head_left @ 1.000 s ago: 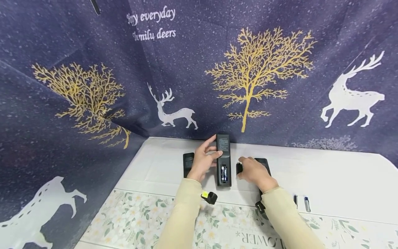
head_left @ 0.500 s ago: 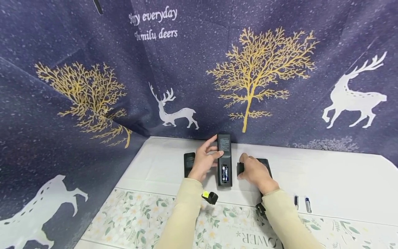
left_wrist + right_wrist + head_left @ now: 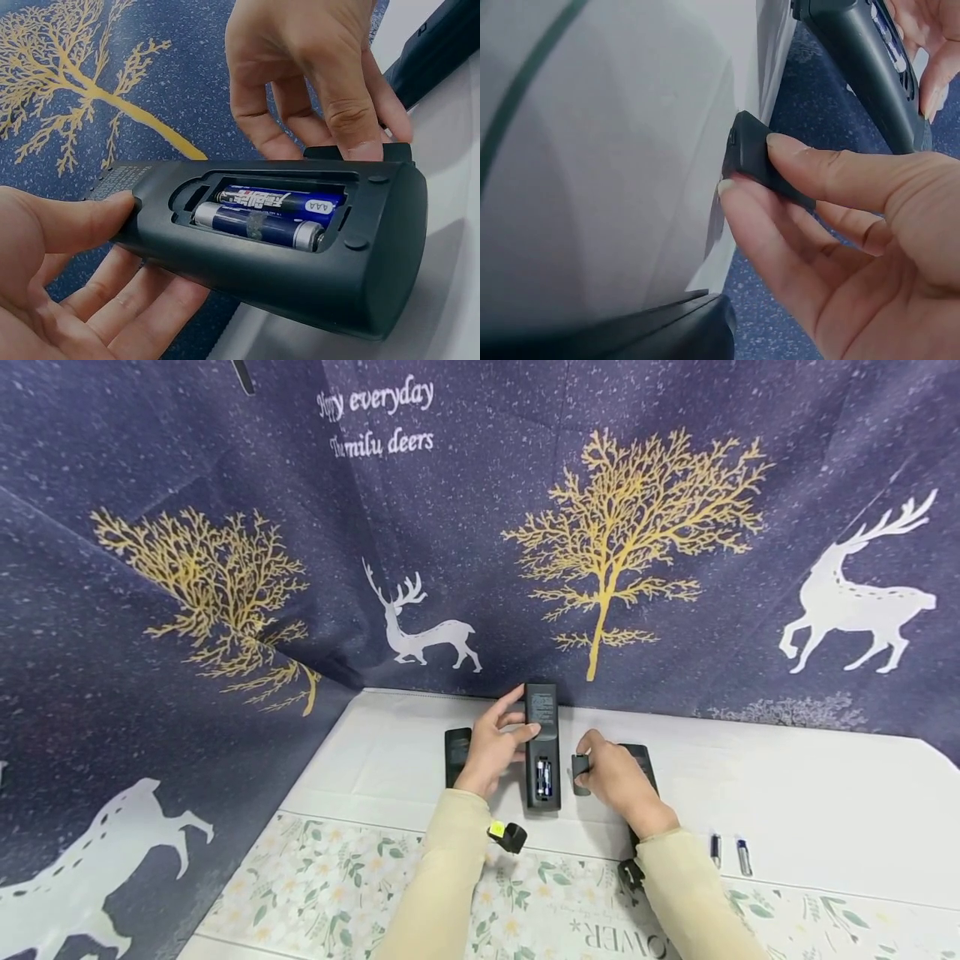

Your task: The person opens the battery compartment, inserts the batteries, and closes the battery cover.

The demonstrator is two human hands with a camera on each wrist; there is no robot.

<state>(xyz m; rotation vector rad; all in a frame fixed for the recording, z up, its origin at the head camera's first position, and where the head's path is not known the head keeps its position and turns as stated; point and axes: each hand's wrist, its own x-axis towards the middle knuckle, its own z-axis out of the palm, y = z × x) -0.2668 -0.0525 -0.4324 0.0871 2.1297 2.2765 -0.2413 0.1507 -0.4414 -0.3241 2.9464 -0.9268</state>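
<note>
A black remote control (image 3: pixel 542 718) lies back side up, gripped by my left hand (image 3: pixel 492 745) with the thumb on its back and the fingers along its side. Its battery bay is uncovered, and two blue-and-silver AAA batteries (image 3: pixel 262 214) sit in it side by side. Just right of the remote, my right hand (image 3: pixel 615 777) pinches a small black battery cover (image 3: pixel 754 154) between thumb and fingers. In the head view the cover is apart from the remote.
A second remote (image 3: pixel 456 752) lies left of my left hand. Another dark remote (image 3: pixel 640 758) is partly hidden under the right forearm. Two loose batteries (image 3: pixel 742 857) lie at the right. A black piece with a yellow mark (image 3: pixel 510 837) shows by the left sleeve.
My right hand has tilted the battery cover, so more of its flat face shows in the head view. The left hand and its remote stay nearly still.
</note>
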